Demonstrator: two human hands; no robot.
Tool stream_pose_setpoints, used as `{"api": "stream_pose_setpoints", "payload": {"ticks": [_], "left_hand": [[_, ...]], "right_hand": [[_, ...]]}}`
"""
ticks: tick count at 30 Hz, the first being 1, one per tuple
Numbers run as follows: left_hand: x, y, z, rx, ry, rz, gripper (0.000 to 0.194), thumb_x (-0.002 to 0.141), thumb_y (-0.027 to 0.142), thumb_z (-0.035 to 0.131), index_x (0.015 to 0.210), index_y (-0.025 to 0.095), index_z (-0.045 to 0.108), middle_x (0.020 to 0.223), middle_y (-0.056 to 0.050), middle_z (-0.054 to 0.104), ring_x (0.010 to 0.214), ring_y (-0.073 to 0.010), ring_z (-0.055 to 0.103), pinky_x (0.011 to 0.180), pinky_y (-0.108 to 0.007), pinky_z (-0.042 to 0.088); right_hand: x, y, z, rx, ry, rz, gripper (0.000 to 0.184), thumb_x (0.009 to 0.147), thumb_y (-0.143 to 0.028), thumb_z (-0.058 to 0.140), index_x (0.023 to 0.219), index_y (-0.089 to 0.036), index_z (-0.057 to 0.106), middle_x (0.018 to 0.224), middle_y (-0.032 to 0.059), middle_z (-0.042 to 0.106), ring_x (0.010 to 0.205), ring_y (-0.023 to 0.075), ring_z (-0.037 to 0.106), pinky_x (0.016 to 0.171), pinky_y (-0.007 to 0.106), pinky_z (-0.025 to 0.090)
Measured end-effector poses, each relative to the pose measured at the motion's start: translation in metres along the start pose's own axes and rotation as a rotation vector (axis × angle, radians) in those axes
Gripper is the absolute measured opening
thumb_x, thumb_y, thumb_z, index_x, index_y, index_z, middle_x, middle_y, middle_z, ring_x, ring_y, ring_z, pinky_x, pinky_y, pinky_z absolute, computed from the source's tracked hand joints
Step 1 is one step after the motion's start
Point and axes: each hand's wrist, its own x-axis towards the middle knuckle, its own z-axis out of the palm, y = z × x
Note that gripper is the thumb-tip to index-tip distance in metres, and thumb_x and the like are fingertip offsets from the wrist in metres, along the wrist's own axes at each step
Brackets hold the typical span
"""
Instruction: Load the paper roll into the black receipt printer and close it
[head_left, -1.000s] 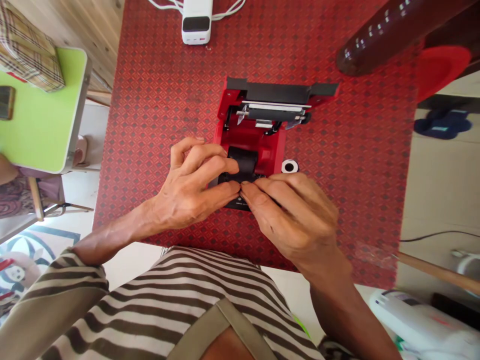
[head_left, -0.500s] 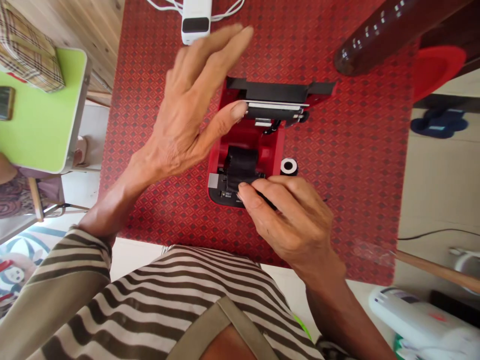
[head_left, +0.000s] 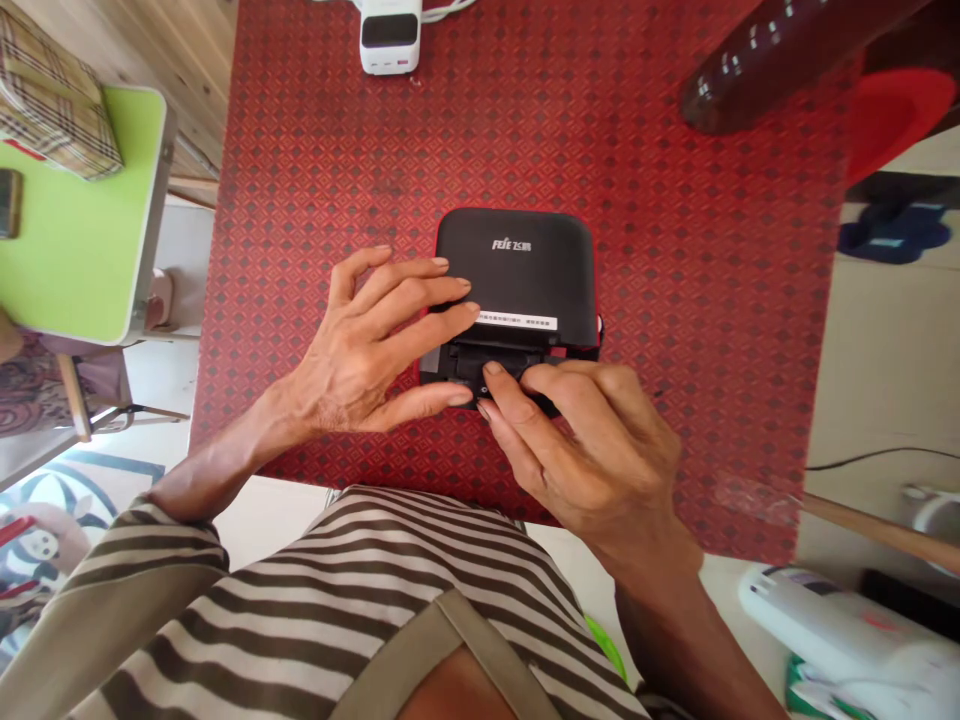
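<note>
A small black printer, judged light, stiff and best held by its edges, is seen on a red mat, its front edge gripped by a curled right hand, an open left hand laid against its side.

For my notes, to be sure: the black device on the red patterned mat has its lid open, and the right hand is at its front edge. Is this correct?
Not quite: the head view shows the black device's lid shut, not open. The rest stands: it lies on the red patterned mat, with the right hand at its front edge.
</note>
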Motion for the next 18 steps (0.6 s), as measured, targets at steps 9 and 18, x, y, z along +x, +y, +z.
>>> {"api": "stream_pose_setpoints", "payload": {"ticks": [9, 18], "left_hand": [[-0.005, -0.009, 0.012, 0.086, -0.089, 0.037, 0.079, 0.088, 0.099, 0.104, 0.138, 0.039, 0.09, 0.158, -0.009, 0.089, 0.174, -0.052, 0.07, 0.157, -0.084, 0.035], [-0.008, -0.007, 0.012, 0.088, -0.077, 0.039, 0.084, 0.084, 0.103, 0.103, 0.135, 0.038, 0.09, 0.161, -0.012, 0.087, 0.175, -0.0547, 0.068, 0.155, -0.083, 0.039]], "right_hand": [[-0.007, -0.003, 0.007, 0.008, 0.032, 0.034, 0.042, 0.112, -0.011, 0.089, 0.153, -0.017, 0.084, 0.119, 0.0117, 0.094, 0.104, 0.0284, 0.083, 0.092, 0.046, 0.068], [-0.009, -0.01, 0.015, 0.002, 0.108, 0.171, 0.029, 0.118, -0.021, 0.084, 0.146, -0.029, 0.084, 0.157, 0.0155, 0.095, 0.146, 0.0414, 0.088, 0.114, 0.058, 0.062]]}}
